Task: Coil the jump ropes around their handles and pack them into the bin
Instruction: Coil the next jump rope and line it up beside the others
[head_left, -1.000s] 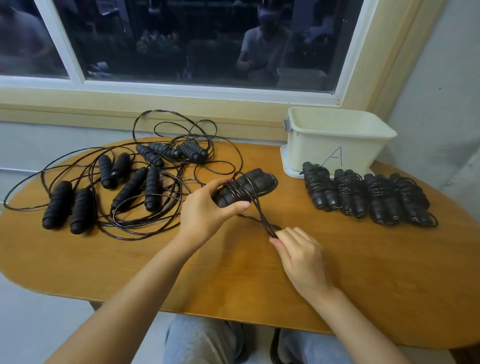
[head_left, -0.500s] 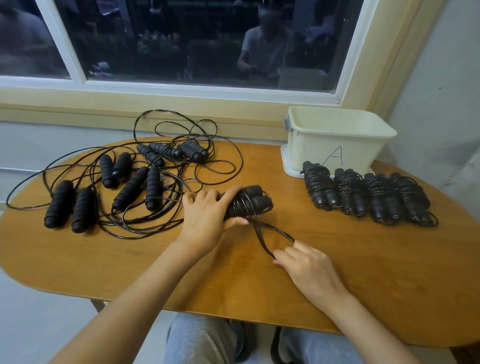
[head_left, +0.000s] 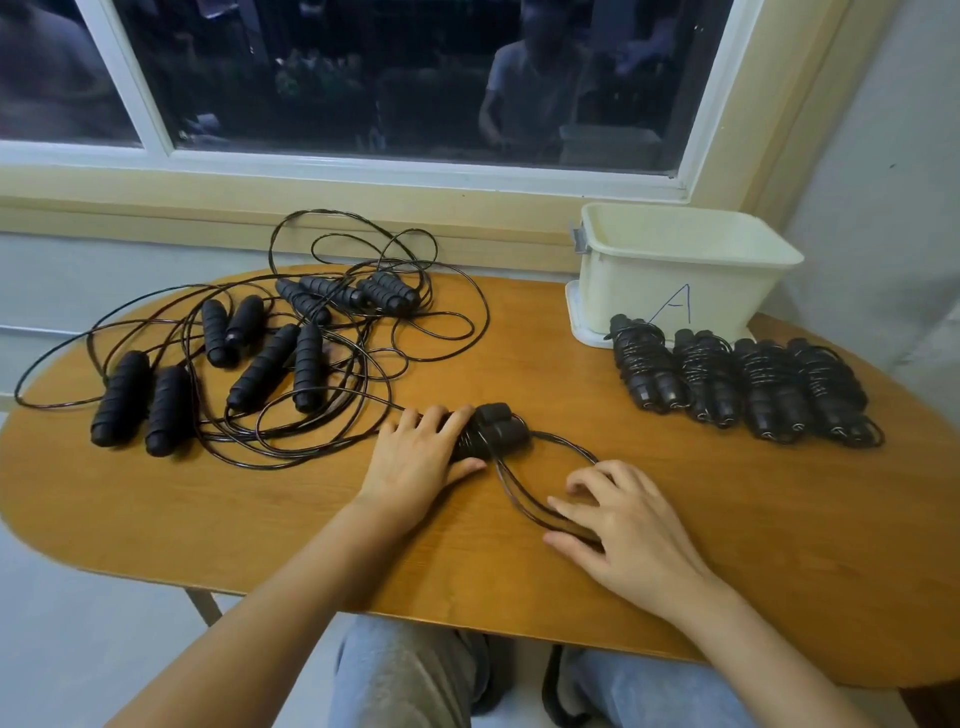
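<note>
My left hand (head_left: 418, 460) holds a pair of black jump rope handles (head_left: 501, 426) down on the wooden table (head_left: 519, 561), rope partly wound round them. A loose loop of that rope (head_left: 535, 499) runs to my right hand (head_left: 618, 525), whose fingers grip its far end against the table. Several uncoiled black ropes (head_left: 260, 364) lie tangled at the left. Several coiled rope bundles (head_left: 737, 384) lie in a row at the right, in front of the cream bin (head_left: 680, 270) marked "A".
The bin stands on its lid at the table's back right, next to the wall. A window sill runs behind the table. My knees show under the table's near edge.
My left hand has lowered the handles from the air onto the table. My right hand has moved right and down with the rope loop.
</note>
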